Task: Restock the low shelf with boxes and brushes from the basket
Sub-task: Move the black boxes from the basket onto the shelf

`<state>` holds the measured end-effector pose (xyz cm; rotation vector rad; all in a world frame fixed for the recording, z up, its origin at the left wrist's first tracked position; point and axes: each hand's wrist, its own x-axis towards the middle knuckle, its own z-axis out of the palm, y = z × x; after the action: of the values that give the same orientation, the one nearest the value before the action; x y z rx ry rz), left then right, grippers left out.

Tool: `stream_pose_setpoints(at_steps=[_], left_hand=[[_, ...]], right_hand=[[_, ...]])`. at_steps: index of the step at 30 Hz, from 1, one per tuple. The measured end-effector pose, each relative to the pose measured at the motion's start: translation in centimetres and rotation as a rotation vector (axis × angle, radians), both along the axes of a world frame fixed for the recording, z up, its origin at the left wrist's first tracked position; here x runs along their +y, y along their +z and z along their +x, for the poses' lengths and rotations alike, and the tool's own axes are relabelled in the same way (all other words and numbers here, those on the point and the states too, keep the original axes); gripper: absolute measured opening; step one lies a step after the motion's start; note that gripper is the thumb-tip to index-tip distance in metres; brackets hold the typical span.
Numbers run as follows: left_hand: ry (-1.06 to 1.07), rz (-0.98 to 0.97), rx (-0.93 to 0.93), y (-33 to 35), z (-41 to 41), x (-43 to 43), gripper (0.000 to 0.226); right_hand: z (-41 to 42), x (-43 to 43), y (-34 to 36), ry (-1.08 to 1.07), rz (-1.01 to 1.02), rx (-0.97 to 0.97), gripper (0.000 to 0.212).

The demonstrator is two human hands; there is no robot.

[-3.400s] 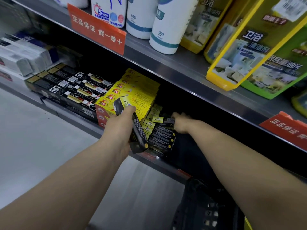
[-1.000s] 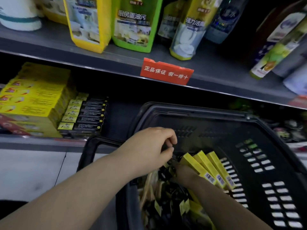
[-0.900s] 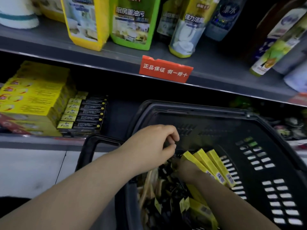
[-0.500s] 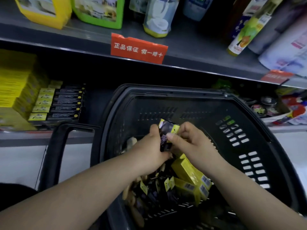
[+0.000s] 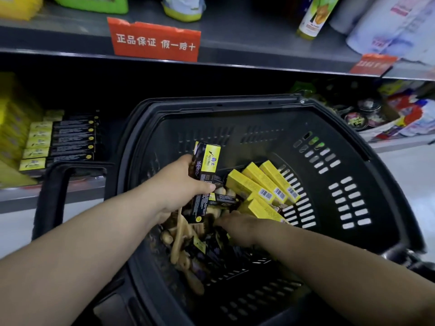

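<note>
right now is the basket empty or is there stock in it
Not empty. The black basket holds several yellow boxes, dark boxes and wooden-handled brushes; the left hand grips one black-and-yellow box.

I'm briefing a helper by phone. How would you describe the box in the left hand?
Start at the black basket. Over its pile, the left hand grips a long black box with a yellow end, nearly upright. The yellow boxes beside it are yellow all over and lie slanted.

A shop aisle: metal shelves (image 5: 259,45) stocked with cleaning bottles (image 5: 310,17), red price-rail tags (image 5: 155,40) across the top, shopping basket (image 5: 353,184) below.
</note>
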<state>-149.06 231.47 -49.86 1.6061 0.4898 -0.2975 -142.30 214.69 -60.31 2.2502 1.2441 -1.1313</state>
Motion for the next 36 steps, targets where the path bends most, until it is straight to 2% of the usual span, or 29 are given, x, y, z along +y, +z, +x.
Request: stream_pose_setpoints(at_steps=[4,8,10,12,15,18,22,23,24,26,27,29,32,34,36], left_hand=[[0.007,-0.02,0.038,0.0,0.0,0.4,0.036],[0.035,-0.046,0.059,-0.1,0.1,0.6,0.035],[0.025,-0.074,0.078,-0.1,0.2,0.6,0.035],[0.015,-0.109,0.101,0.1,0.3,0.5,0.038],[0.004,-0.144,0.119,0.1,0.2,0.4,0.049],[-0.044,-0.094,0.096,0.0,0.0,0.5,0.052],[-0.024,-0.033,0.09,-0.2,0.1,0.4,0.041],[-0.014,-0.037,0.096,-0.2,0.1,0.4,0.038],[-0.003,-0.044,0.101,-0.3,0.1,0.4,0.033],[0.015,-0.06,0.101,-0.3,0.2,0.4,0.025],[0.023,-0.071,0.098,-0.2,0.2,0.4,0.024],[0.026,-0.09,0.097,-0.2,0.2,0.4,0.024],[0.03,-0.108,0.098,-0.1,0.2,0.4,0.025],[0.033,-0.116,0.1,-0.2,0.2,0.4,0.026],[0.03,-0.113,0.101,-0.2,0.3,0.4,0.027]], right_hand=[[1.7,0.1,2.1,-0.227,0.116,0.13,0.052],[4.2,0.0,8.0,-0.574,0.551,0.224,0.032],[4.2,0.7,10.1,-0.796,0.757,0.35,0.035],[3.9,1.4,10.5,-0.965,0.911,0.502,0.033],[2.9,2.5,10.4,-1.055,1.043,0.604,0.013],[2.6,2.7,9.8,-1.158,1.075,0.712,0.017],[3.7,1.8,8.6,-1.295,1.074,0.899,0.044],[4.0,1.3,7.9,-1.285,1.015,0.832,0.045],[4.2,0.8,6.9,-1.194,0.895,0.646,0.042],[4.3,-0.7,4.7,-0.791,0.474,0.199,0.043],[4.1,-1.3,3.5,-0.596,0.255,0.106,0.052],[3.4,-1.8,1.6,-0.385,0.014,0.104,0.063],[2.4,-1.1,0.0,-0.234,-0.055,0.05,0.068],[1.8,-0.8,-0.9,-0.117,-0.107,-0.024,0.063],[1.5,-0.7,-1.3,-0.05,-0.135,-0.094,0.05]])
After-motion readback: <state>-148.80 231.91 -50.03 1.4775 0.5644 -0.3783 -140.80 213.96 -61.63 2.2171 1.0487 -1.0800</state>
